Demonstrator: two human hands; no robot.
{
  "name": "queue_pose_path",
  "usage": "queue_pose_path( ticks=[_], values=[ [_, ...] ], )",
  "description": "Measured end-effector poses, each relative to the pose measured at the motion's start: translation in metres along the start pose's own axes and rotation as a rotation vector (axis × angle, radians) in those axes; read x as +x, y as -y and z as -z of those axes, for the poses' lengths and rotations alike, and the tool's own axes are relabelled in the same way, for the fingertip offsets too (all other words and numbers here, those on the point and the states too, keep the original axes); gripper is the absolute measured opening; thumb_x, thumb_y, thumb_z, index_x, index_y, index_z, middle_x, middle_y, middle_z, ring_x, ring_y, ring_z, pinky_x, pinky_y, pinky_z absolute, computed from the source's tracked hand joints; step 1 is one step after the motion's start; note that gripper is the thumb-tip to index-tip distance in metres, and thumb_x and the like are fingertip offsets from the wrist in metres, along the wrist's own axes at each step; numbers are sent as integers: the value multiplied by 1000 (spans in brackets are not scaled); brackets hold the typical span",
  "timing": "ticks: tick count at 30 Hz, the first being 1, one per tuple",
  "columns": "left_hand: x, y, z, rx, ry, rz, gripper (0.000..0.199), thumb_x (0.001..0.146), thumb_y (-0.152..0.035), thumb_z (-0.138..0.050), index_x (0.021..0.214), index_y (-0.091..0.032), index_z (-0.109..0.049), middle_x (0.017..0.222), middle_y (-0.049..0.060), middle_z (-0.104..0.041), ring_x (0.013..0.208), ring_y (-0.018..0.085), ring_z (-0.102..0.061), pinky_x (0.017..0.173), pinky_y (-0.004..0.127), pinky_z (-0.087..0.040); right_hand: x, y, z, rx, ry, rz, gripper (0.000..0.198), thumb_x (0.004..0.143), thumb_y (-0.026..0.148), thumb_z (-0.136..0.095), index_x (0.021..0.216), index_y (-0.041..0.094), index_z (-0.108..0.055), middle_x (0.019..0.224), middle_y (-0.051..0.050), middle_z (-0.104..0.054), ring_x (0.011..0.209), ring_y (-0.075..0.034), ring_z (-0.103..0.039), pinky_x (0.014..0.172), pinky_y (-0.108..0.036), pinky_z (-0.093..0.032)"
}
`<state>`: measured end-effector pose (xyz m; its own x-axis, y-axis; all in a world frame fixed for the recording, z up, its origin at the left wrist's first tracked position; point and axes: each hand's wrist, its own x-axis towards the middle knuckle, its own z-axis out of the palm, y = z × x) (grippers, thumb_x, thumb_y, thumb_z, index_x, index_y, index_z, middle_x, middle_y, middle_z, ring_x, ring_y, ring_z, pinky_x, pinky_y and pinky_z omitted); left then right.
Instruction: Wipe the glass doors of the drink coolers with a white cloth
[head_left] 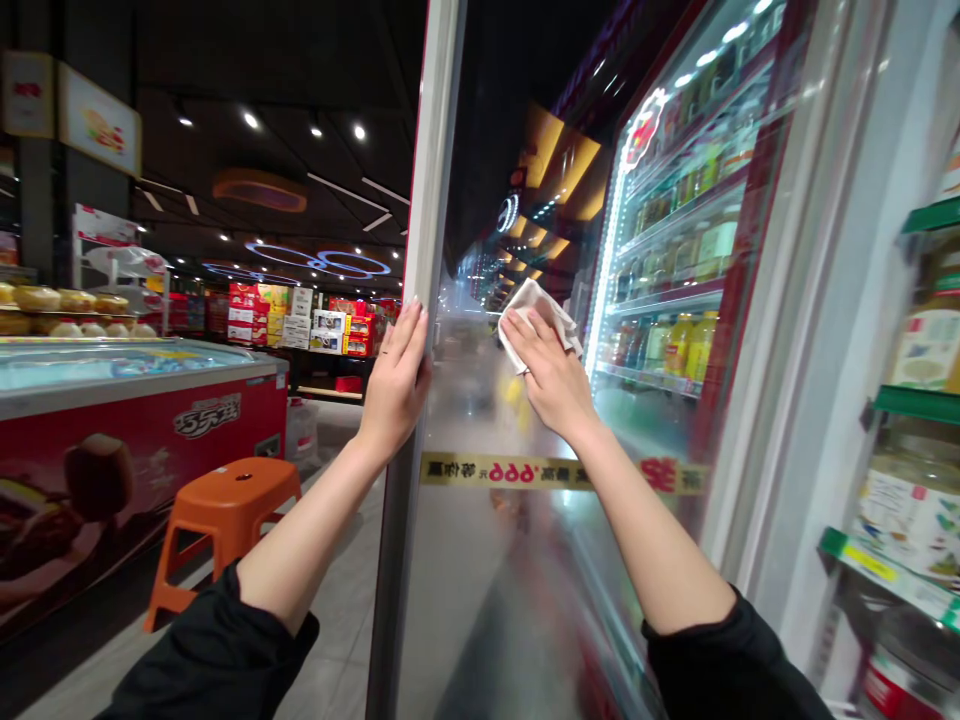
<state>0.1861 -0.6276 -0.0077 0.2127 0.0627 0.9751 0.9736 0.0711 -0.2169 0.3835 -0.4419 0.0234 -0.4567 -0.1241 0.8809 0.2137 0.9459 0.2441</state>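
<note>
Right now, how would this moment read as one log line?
left hand: on door frame | right hand: flat on white wipe against glass | nearby: orange stool, red freezer

And there's the white cloth, creased and folded into a rough pad, spread beneath the right hand against the upright glass door! The pane gleams, pale-framed, a yellow strip crossing below the cloth, its red 666 showing backwards.

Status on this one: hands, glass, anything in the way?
Left hand on door frame. Right hand flat on white wipe against glass. Yellow printed strip crosses glass below wipe.
</note>
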Motion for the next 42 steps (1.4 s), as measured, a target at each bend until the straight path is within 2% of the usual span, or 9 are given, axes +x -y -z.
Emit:
queue_pose_path(
  ticks=[4, 8, 13, 16, 21, 24, 28, 35, 42],
  values=[
    [0, 0, -2, 13, -11, -12, 72, 113, -15, -40, 180, -34, -20, 185, 9, -33, 171, 23, -32, 142, 48, -31, 26, 3, -9, 33, -86, -16, 104, 95, -4, -41, 177, 51, -8, 183, 17, -29, 173, -24, -25, 138, -63, -39],
    [-1, 1, -5, 36, -60, -30, 78, 111, -11, -43, 180, -35, -16, 183, 11, -37, 171, 21, -32, 141, 46, -34, 47, 26, -18, 20, -83, 40, 99, 97, -1, -43, 179, 46, -12, 182, 14, -32, 173, -24, -26, 126, -57, -57],
    [-3, 3, -7, 51, -49, -36, 78, 111, -11, -41, 181, -34, -13, 183, 13, -36, 171, 23, -33, 140, 50, -35, 31, 34, -12, -42, 15, 112, 91, 98, 1, -42, 179, 38, -24, 182, 8, -34, 172, -25, -30, 107, -48, -68],
    [-4, 4, -9, 29, -61, -31, 79, 111, -10, -41, 181, -35, -13, 184, 11, -35, 171, 23, -32, 141, 49, -34, 34, 25, -7, -32, 15, 90, 93, 97, 0, -42, 178, 41, -25, 182, 9, -34, 172, -26, -31, 115, -54, -64],
    [-6, 5, -13, 6, -97, -45, 82, 111, -9, -45, 181, -38, -12, 183, 9, -36, 171, 21, -33, 141, 46, -35, 86, 30, -11, 39, -74, 49, 96, 96, -1, -41, 179, 45, -21, 183, 13, -34, 174, -26, -26, 139, -65, -35],
    [-7, 6, -13, 6, -89, -49, 83, 111, -10, -45, 181, -39, -10, 184, 8, -34, 171, 22, -32, 140, 47, -37, 105, 45, -15, 40, -64, 37, 90, 98, 2, -40, 179, 40, -26, 184, 9, -33, 174, -28, -25, 129, -64, -50],
    [-8, 8, -11, 4, -52, -37, 81, 113, -12, -40, 181, -38, -6, 186, 7, -29, 171, 24, -31, 140, 51, -37, 83, 49, -10, -18, -13, 71, 87, 97, 1, -43, 177, 35, -33, 183, 6, -36, 172, -26, -29, 115, -53, -64],
    [-8, 8, -14, -16, -69, -57, 81, 113, -9, -37, 181, -38, -6, 187, 5, -28, 171, 24, -31, 140, 49, -36, 72, 47, -1, -65, -2, -11, 89, 96, 0, -42, 177, 37, -32, 182, 7, -35, 173, -27, -29, 117, -58, -61],
    [-8, 11, -13, -22, -50, -50, 78, 115, -13, -36, 180, -42, -6, 187, 3, -25, 171, 22, -30, 141, 49, -35, 58, 63, -8, -77, 61, 74, 88, 95, -1, -44, 176, 30, -35, 182, 2, -35, 172, -28, -30, 107, -51, -67]
  ],
)
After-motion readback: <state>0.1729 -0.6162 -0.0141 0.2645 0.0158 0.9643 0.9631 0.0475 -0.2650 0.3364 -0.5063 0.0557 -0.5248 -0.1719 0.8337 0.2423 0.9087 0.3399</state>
